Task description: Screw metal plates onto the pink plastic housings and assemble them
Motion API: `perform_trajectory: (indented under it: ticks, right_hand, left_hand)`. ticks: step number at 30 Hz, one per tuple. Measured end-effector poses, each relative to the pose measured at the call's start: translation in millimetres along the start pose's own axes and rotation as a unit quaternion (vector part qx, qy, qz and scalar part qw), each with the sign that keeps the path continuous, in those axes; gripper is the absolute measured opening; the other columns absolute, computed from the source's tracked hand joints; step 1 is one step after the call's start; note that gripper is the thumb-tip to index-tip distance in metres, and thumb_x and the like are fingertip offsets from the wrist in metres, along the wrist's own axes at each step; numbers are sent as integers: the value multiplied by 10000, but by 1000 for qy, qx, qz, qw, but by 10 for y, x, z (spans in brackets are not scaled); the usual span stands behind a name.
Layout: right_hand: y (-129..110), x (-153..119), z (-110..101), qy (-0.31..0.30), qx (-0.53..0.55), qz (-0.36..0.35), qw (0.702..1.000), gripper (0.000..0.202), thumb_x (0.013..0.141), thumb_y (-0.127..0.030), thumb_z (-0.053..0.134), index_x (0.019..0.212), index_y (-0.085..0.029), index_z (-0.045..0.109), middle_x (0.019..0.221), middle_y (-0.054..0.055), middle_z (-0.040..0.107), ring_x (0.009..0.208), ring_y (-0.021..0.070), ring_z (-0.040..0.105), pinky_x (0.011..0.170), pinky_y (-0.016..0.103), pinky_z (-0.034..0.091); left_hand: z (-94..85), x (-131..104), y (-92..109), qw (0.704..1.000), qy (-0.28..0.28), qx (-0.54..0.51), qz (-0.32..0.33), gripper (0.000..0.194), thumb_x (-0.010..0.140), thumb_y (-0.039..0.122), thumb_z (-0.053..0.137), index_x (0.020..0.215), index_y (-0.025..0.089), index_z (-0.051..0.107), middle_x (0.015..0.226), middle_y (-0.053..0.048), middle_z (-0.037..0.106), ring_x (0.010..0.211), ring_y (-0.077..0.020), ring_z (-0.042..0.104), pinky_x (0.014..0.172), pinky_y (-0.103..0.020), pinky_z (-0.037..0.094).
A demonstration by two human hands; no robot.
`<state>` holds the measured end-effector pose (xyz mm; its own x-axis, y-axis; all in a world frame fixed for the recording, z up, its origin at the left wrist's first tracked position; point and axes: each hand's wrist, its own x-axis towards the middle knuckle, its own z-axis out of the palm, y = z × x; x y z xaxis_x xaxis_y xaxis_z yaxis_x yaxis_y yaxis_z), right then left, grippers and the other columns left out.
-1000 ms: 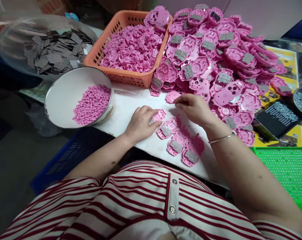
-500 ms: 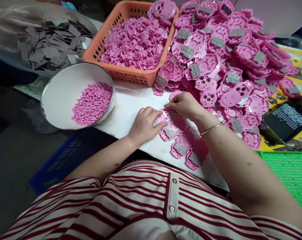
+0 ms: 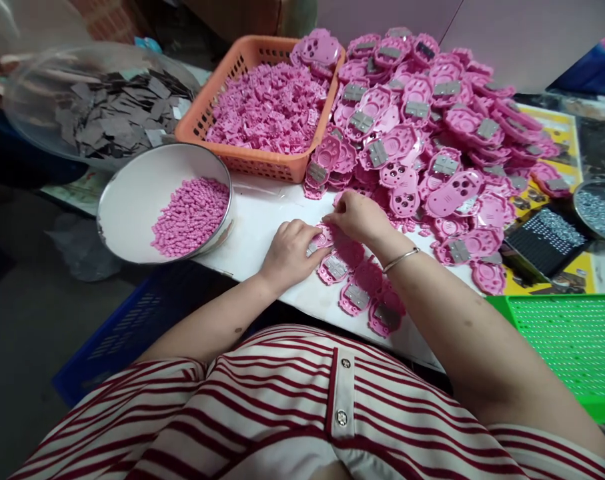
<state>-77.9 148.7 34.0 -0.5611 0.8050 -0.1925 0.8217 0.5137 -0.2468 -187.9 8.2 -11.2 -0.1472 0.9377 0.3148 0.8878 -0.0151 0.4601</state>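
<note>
Pink shell [image 3: 324, 235] lies on the white tabletop [image 3: 256, 205] under your left hand [image 3: 292, 251], at the far end of a row with three more shells [image 3: 365, 276]. Your right hand [image 3: 359, 217] has moved from the near edge of the shell pile [image 3: 455, 192] to the held piece's far rim; both hands now attend to one part. Your left thumb and fingers grasp it from either side. Your right fingertips are pinched together (whether anything sits between them, I cannot tell). Long axis: slanting, near left to far right. Its grey plate [image 3: 311, 249] end points toward you and left.
</note>
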Motion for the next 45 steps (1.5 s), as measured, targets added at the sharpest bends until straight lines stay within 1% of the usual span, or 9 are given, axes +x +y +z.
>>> perform_trajectory:
  ticks: [6, 12, 18, 21, 24, 31, 35, 38, 45]
  right_hand:
    - [171, -120, -107, 12, -22, 33, 999, 518, 955, -516, 347, 1024, -129, 683, 1038, 216, 717, 941, 290, 679, 756, 360, 450]
    - [501, -305, -265, 20, -7, 39, 999, 514, 948, -546, 332, 935, -176, 689, 917, 143, 724, 766, 223, 632, 633, 313, 367]
    - [619, -437, -373, 83, 115, 34, 989, 434, 894, -564, 454, 861, -196, 680, 741, 72, 678, 625, 169, 534, 615, 303, 336]
    - [661, -454, -374, 92, 160, 30, 982, 395, 875, -540, 497, 845, -190, 678, 703, 57, 659, 590, 152, 510, 616, 302, 342]
    - [724, -458, -352, 88, 151, 42, 984, 349, 865, -496, 526, 857, -188, 690, 741, 65, 678, 623, 161, 525, 622, 302, 345]
    - [606, -367, -275, 76, 18, -30, 997, 319, 905, -364, 478, 1064, -193, 696, 1062, 117, 711, 869, 228, 607, 695, 321, 395]
    - [403, -215, -220, 108, -145, -222, 958, 443, 958, -239, 319, 1309, -135, 569, 1235, 168, 630, 1088, 270, 537, 870, 381, 398]
    - [325, -111, -217, 103, -216, -315, 918, 512, 968, -178, 191, 1350, -92, 521, 1172, 184, 644, 1057, 258, 520, 956, 409, 347]
    - [331, -45, -276, 61, -268, -349, 896, 560, 970, -165, 115, 1381, -143, 494, 1036, 153, 671, 938, 243, 528, 906, 412, 367]
  left_hand:
    - [32, 37, 147, 999, -18, 34, 18, 310, 934, 431, 575, 1039, 159, 683, 974, -97, 647, 979, -250, 585, 897, -390, 463]
    - [-75, 2, 290, 997, -46, 41, 47, 494, 908, 601, 537, 1092, 168, 688, 1064, -107, 656, 965, -250, 590, 891, -391, 483]
    - [-761, 1009, 63, 983, 68, 162, -52, 303, 955, 287, 497, 1209, 214, 643, 1190, -110, 644, 1136, -281, 554, 1000, -453, 442]
    - [-1063, 1570, -143, 962, -3, 243, -126, 334, 836, 190, 621, 1164, 208, 677, 1168, -90, 663, 1132, -297, 568, 998, -459, 447]
    - [-1151, 1789, -318, 944, -100, 269, -164, 263, 780, 156, 680, 1040, 158, 718, 1051, -62, 696, 1090, -272, 582, 1003, -462, 440]
    - [-1022, 1660, -463, 952, -78, 244, -170, 193, 857, 286, 645, 1014, 202, 721, 1098, -69, 692, 1154, -312, 549, 1010, -488, 401]
    - [-992, 1609, -408, 953, -46, 245, -172, 260, 894, 366, 588, 1053, 198, 708, 1116, -73, 688, 1165, -311, 525, 1001, -506, 382]
    - [-989, 1556, -349, 955, -30, 243, -167, 286, 893, 332, 540, 1071, 197, 718, 1108, -122, 696, 1127, -354, 559, 950, -512, 403]
    - [-941, 1379, -340, 968, 19, 182, -170, 329, 933, 383, 478, 1130, 220, 685, 1205, -96, 653, 1142, -332, 524, 968, -488, 370]
